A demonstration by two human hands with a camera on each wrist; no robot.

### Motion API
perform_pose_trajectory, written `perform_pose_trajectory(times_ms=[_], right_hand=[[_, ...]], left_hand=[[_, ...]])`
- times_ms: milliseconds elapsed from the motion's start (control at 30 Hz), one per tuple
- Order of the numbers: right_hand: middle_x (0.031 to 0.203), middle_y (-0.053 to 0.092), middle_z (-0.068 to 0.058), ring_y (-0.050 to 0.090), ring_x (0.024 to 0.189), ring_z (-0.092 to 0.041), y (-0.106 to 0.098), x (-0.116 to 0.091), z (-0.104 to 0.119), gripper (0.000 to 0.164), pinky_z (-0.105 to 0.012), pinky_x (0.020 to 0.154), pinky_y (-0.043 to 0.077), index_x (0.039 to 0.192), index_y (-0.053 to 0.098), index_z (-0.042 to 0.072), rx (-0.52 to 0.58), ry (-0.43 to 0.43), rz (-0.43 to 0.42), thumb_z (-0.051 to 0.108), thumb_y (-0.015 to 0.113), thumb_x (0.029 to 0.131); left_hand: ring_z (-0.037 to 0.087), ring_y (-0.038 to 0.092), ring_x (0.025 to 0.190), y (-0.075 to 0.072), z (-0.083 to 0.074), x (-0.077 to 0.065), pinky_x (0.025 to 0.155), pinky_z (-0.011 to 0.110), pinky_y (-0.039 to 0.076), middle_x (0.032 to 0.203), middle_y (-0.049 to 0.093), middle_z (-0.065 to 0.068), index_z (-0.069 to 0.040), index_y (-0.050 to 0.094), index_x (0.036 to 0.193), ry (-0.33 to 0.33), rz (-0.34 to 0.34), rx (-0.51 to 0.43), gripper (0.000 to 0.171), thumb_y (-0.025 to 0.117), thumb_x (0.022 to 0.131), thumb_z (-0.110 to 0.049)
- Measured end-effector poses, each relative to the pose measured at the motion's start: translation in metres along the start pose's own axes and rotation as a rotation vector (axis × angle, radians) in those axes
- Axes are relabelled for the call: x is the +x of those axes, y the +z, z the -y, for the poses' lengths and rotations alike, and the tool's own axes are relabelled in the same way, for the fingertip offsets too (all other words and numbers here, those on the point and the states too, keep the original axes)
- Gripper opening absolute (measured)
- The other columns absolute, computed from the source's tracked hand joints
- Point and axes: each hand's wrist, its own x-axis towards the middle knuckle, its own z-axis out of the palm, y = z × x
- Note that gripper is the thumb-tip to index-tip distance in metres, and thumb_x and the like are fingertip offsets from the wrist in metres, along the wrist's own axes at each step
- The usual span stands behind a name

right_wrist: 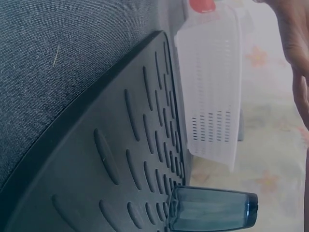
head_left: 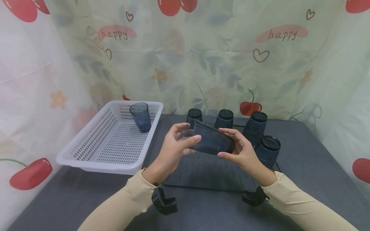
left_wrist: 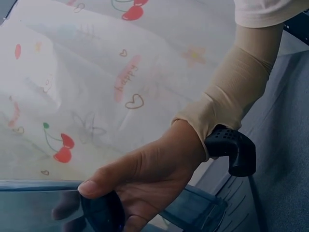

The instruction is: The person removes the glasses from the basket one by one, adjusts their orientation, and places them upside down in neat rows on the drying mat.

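Note:
A blue-tinted drinking glass (head_left: 212, 138) is held tilted on its side above a dark ridged drying mat (head_left: 208, 175). My left hand (head_left: 173, 147) grips it near the mouth, thumb along the near side. At the other end, my right hand (head_left: 244, 152) holds the dark base between fingers and thumb. The left wrist view shows the right hand (left_wrist: 154, 169) with its thumb on the glass (left_wrist: 38, 205) by the base. Beyond and right of the hands, several matching glasses (head_left: 255, 125) stand upside down on the mat.
At left sits a white perforated plastic basket (head_left: 115, 168) with one blue glass (head_left: 141, 117) standing mouth up in its far right corner. A grey cloth (head_left: 202, 211) covers the table. A cherry-print curtain (head_left: 185, 64) hangs behind and along both sides.

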Motion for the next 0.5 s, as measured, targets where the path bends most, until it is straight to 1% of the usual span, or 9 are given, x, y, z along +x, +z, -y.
perform_pose_trajectory(times_ms=[133, 267, 400, 500], right_hand=[[0.126, 0.057, -0.001, 0.062, 0.109, -0.011, -0.002, 0.0, 0.001, 0.068, -0.027, 0.082, 0.056, 0.139, 0.042, -0.002, -0.005, -0.007, -0.001, -0.013, 0.07, 0.079], [0.128, 0.057, 0.001, 0.062, 0.11, -0.011, -0.004, 0.0, 0.002, 0.069, -0.027, 0.083, 0.056, 0.139, 0.043, -0.002, -0.007, 0.003, 0.004, -0.014, 0.071, 0.077], [0.13, 0.057, 0.002, 0.062, 0.111, -0.011, -0.006, 0.0, 0.005, 0.069, -0.027, 0.083, 0.056, 0.138, 0.044, -0.004, -0.004, 0.003, 0.004, -0.015, 0.071, 0.076], [0.131, 0.057, 0.002, 0.062, 0.11, -0.011, -0.007, -0.001, 0.007, 0.068, -0.026, 0.083, 0.056, 0.136, 0.046, -0.004, -0.016, -0.004, -0.001, -0.016, 0.072, 0.074]], left_hand=[[0.027, 0.056, 0.112, -0.001, -0.002, 0.0, 0.084, 0.046, 0.056, 0.135, 0.044, 0.018, -0.007, 0.035, 0.139, -0.022, 0.027, 0.004, 0.064, 0.069, 0.084, -0.012], [0.027, 0.054, 0.116, -0.005, -0.003, 0.001, 0.085, 0.046, 0.056, 0.135, 0.043, 0.018, -0.005, 0.034, 0.137, -0.044, 0.063, 0.016, 0.063, 0.068, 0.084, -0.011], [0.028, 0.051, 0.12, -0.009, -0.004, 0.0, 0.087, 0.047, 0.055, 0.134, 0.044, 0.018, -0.005, 0.034, 0.136, -0.061, 0.093, 0.041, 0.063, 0.069, 0.083, -0.011], [0.028, 0.05, 0.124, -0.012, -0.004, -0.001, 0.088, 0.046, 0.055, 0.135, 0.046, 0.017, -0.007, 0.036, 0.135, -0.077, 0.103, 0.076, 0.064, 0.071, 0.082, -0.012]])
